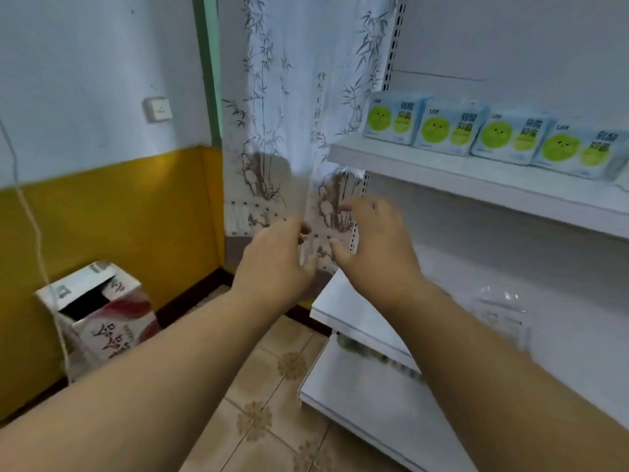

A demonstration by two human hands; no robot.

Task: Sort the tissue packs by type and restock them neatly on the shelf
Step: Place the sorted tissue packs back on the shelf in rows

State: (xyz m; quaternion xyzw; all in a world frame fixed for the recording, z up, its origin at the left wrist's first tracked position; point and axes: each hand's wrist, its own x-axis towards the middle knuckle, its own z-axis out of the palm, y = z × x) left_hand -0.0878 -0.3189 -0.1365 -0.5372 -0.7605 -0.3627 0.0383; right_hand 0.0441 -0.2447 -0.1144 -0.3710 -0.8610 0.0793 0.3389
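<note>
Four tissue packs (493, 134), pale blue with green round faces printed on them, are seen standing in a row on the upper shelf (442, 178) of a white shelving unit, each pack touching or just beside its neighbour. Below them, the middle shelf (357, 321) carries a crumpled clear plastic wrapper (500, 311) near its back, and the lowest shelf (374, 403) is seen beneath it. Both bare forearms are stretched forward and slightly upward from the bottom of the view, and the hands are brought close together in front of the shelf's left upright (355, 233). The left hand (275, 257) is shown back-up, its fingers loosely bent and directed toward the right hand; whether anything is pinched there cannot be told, since the fingertips are blurred. The right hand (374, 240) is held a little higher, with thumb and fingers parted and lightly curved, and nothing is seen within them. Behind the hands a white curtain (299, 114) printed with bamboo is hung. To the left, an opened cardboard carton (98, 315) with red print is set on the tiled floor (272, 403) against a yellow and white wall (102, 206), and a pale cord (30, 212) is hung down in front of it.
</note>
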